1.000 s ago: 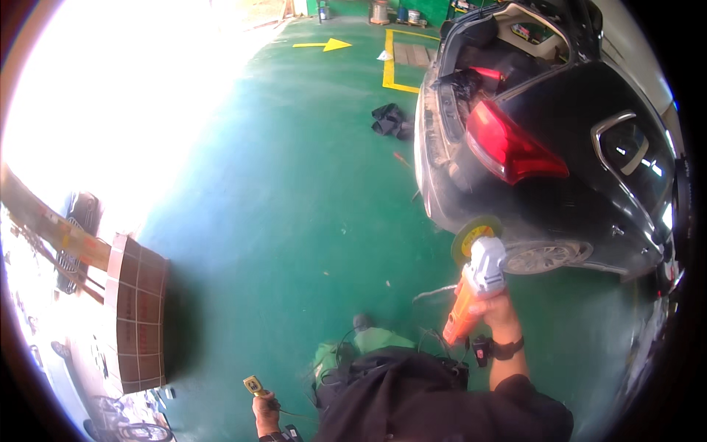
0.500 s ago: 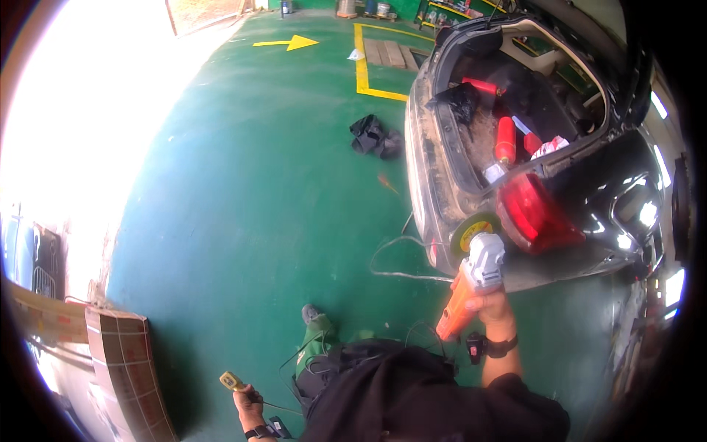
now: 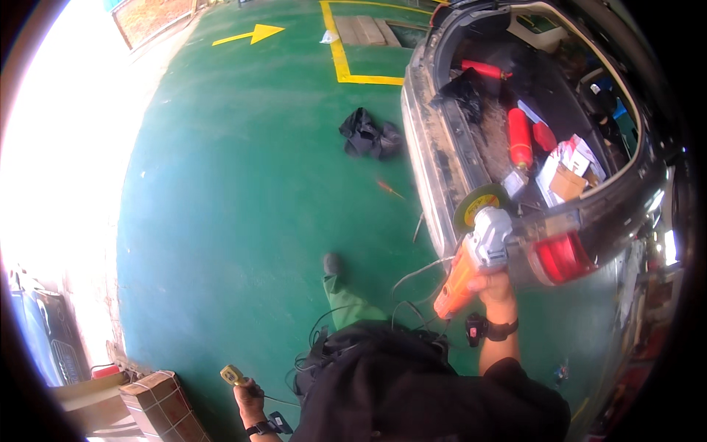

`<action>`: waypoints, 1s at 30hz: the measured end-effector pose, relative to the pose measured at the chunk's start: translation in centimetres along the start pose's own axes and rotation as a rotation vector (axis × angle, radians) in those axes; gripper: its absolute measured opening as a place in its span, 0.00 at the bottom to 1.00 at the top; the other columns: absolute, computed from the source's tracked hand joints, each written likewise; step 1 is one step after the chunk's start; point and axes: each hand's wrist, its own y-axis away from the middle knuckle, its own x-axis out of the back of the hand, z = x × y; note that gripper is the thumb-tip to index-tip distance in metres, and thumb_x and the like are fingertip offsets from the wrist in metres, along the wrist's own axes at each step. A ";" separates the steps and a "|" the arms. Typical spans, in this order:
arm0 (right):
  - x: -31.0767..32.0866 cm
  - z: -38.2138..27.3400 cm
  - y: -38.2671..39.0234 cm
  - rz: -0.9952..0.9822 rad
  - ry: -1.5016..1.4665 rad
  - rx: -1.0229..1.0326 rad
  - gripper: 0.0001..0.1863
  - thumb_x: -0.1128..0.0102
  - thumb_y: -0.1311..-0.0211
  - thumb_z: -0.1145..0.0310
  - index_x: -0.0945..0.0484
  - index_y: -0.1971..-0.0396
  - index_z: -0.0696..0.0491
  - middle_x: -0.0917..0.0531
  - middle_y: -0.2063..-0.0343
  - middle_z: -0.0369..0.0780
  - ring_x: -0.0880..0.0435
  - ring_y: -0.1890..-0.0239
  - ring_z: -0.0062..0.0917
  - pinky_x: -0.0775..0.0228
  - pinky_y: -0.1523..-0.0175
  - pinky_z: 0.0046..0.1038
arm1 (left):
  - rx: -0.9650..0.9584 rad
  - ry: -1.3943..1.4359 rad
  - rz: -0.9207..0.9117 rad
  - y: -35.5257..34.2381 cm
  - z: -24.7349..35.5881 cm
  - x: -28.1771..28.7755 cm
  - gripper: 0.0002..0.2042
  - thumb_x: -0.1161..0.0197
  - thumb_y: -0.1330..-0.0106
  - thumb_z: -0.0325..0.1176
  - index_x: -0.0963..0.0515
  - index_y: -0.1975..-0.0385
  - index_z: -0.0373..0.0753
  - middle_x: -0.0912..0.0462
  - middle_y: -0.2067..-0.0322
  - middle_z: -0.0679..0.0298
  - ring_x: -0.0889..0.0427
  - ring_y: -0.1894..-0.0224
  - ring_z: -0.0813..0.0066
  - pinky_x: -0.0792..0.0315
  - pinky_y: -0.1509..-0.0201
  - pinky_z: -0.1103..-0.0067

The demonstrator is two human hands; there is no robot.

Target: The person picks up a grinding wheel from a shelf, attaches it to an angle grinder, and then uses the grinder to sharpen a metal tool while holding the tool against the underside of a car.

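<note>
My right hand (image 3: 495, 293) is wrapped round the body of an orange and grey angle grinder (image 3: 462, 276). Its yellow-green disc (image 3: 471, 212) overlaps the rear edge of a dark car (image 3: 423, 140) from this view; whether they touch I cannot tell. Low on the left, my left hand (image 3: 249, 399) grips a yellow corded piece (image 3: 232, 375), possibly a socket, with a thin cable trailing toward my body. The car's boot stands open, with red fire extinguishers (image 3: 519, 140), a black bag and papers (image 3: 571, 168) inside. A red tail light (image 3: 563, 256) lies right of the grinder.
Dark cloth (image 3: 368, 136) and a screwdriver (image 3: 390, 188) lie on the green floor (image 3: 243, 199) left of the car. A loose cable (image 3: 412, 276) loops near my legs. Strapped cardboard boxes (image 3: 158, 405) stand at lower left. Yellow lines frame boards (image 3: 361, 31) over a floor pit.
My view has shifted toward the car's open boot, showing more of its contents. The tail light now appears farther right and lower. My foot has stepped forward; both hands keep their holds.
</note>
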 end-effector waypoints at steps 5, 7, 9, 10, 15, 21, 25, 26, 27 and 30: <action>-4.9 -2.9 -12.6 0.062 -0.107 0.062 0.40 0.27 0.72 0.71 0.27 0.47 0.58 0.19 0.62 0.42 0.19 0.58 0.33 0.23 0.52 0.34 | 0.000 0.002 0.036 -1.9 7.9 -7.9 0.08 0.39 0.46 0.22 0.30 0.72 0.44 0.34 0.82 0.73 0.35 0.84 0.77 0.40 0.81 0.80; -6.0 -4.4 -17.6 0.037 -0.026 0.062 0.40 0.28 0.70 0.70 0.27 0.47 0.59 0.19 0.64 0.42 0.18 0.61 0.33 0.22 0.55 0.33 | -0.039 -0.002 0.064 -3.5 11.7 -10.5 0.10 0.40 0.47 0.20 0.30 0.73 0.44 0.35 0.83 0.73 0.39 0.86 0.80 0.44 0.83 0.82; -7.8 -5.4 -22.4 0.014 -0.020 -0.028 0.40 0.29 0.72 0.70 0.27 0.48 0.58 0.19 0.63 0.42 0.18 0.63 0.33 0.21 0.57 0.35 | -0.125 0.103 0.037 -5.0 15.7 -13.2 0.10 0.40 0.48 0.20 0.31 0.73 0.45 0.36 0.84 0.75 0.42 0.87 0.82 0.46 0.85 0.85; -8.5 -5.8 -24.3 0.000 -0.026 -0.032 0.40 0.29 0.73 0.71 0.27 0.48 0.57 0.19 0.63 0.42 0.18 0.63 0.32 0.22 0.57 0.34 | -0.162 0.058 0.028 -4.1 17.7 -16.7 0.10 0.40 0.48 0.20 0.31 0.74 0.46 0.37 0.85 0.76 0.43 0.87 0.84 0.47 0.85 0.86; -12.3 -6.9 -33.1 0.023 0.028 0.042 0.40 0.29 0.75 0.71 0.26 0.49 0.56 0.19 0.64 0.42 0.18 0.61 0.32 0.22 0.55 0.34 | -0.155 0.066 0.050 -7.7 24.0 -23.9 0.10 0.39 0.48 0.20 0.29 0.71 0.45 0.36 0.84 0.76 0.42 0.87 0.83 0.46 0.85 0.86; -15.2 -7.5 -44.3 0.036 0.019 -0.096 0.39 0.29 0.74 0.70 0.25 0.50 0.56 0.18 0.64 0.42 0.18 0.61 0.32 0.23 0.53 0.32 | -0.081 0.040 -0.042 -15.4 30.0 -35.0 0.10 0.40 0.43 0.19 0.30 0.70 0.43 0.35 0.82 0.75 0.40 0.86 0.83 0.45 0.85 0.85; -18.2 -8.5 -53.4 -0.005 0.068 0.043 0.37 0.30 0.72 0.67 0.27 0.53 0.61 0.19 0.65 0.46 0.17 0.64 0.35 0.21 0.57 0.33 | -0.040 0.024 -0.130 -19.4 33.5 -42.1 0.08 0.40 0.42 0.19 0.29 0.67 0.41 0.34 0.80 0.74 0.37 0.84 0.84 0.42 0.83 0.85; -19.3 -8.9 -55.9 -0.033 0.073 0.073 0.38 0.30 0.72 0.67 0.27 0.51 0.61 0.19 0.64 0.47 0.17 0.63 0.35 0.21 0.57 0.33 | -0.038 -0.015 -0.140 -19.7 34.0 -43.3 0.08 0.41 0.41 0.19 0.28 0.66 0.40 0.33 0.80 0.74 0.36 0.84 0.83 0.41 0.82 0.85; -20.3 -9.1 -58.0 -0.018 0.056 0.029 0.38 0.29 0.72 0.67 0.27 0.52 0.61 0.19 0.64 0.47 0.17 0.62 0.35 0.21 0.56 0.33 | -0.046 0.017 -0.109 -19.6 34.9 -44.6 0.08 0.41 0.41 0.19 0.28 0.66 0.40 0.33 0.80 0.74 0.36 0.84 0.83 0.41 0.82 0.85; -23.6 -11.2 -65.9 -0.147 0.115 -0.083 0.41 0.28 0.76 0.64 0.27 0.51 0.59 0.22 0.62 0.43 0.21 0.58 0.34 0.28 0.49 0.32 | -0.088 0.055 -0.060 -18.2 37.8 -47.7 0.09 0.39 0.42 0.20 0.28 0.65 0.39 0.31 0.79 0.72 0.33 0.82 0.81 0.39 0.79 0.83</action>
